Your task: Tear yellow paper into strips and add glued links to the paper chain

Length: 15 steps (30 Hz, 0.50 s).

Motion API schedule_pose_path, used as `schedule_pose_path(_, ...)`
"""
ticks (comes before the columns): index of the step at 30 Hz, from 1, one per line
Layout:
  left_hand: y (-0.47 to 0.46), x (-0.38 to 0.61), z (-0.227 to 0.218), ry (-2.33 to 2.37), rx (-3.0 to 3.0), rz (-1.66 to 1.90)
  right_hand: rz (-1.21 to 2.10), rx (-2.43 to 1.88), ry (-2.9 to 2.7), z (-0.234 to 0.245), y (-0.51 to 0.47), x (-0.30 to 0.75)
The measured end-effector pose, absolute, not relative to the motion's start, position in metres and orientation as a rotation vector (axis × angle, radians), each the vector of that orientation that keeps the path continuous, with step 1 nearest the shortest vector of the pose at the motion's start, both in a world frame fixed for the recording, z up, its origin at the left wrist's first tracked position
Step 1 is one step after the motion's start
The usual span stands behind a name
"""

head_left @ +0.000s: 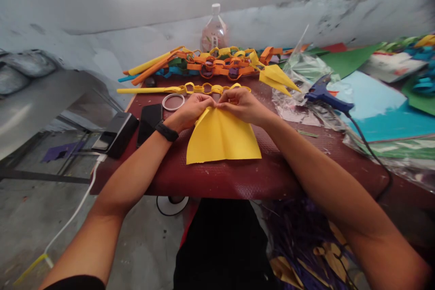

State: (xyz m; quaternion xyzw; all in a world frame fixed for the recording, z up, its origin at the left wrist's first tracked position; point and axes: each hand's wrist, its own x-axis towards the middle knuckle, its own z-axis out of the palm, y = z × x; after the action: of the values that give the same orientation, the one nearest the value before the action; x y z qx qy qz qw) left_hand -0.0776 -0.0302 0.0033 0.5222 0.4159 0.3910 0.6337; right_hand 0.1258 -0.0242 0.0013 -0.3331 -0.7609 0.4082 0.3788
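Observation:
A yellow sheet of paper (222, 138) with creases down its middle hangs toward me over the red tabletop. My left hand (196, 108) pinches its upper edge, the wrist wearing a black band. Right beside it, my right hand (239, 104) pinches the same edge, fingertips nearly touching the left ones. Just beyond both hands lies a yellow paper chain (204, 87) with a rolled yellow paper stick at its left end. Part of that chain and the sheet's gathered top are hidden by my fingers.
Orange and multicoloured paper chains (224, 68) lie at the back before a plastic bottle (215, 31). A blue glue gun (328, 95) rests on plastic wrap at right, its cable trailing. At left are a white ring (173, 102), a phone (149, 122) and a black box (122, 133).

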Motion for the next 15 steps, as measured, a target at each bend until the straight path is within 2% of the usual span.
schedule_pose_path(15,-0.014,-0.106,0.000,1.023,1.191,0.861,1.114,-1.013,-1.834,-0.002,-0.005,0.161)
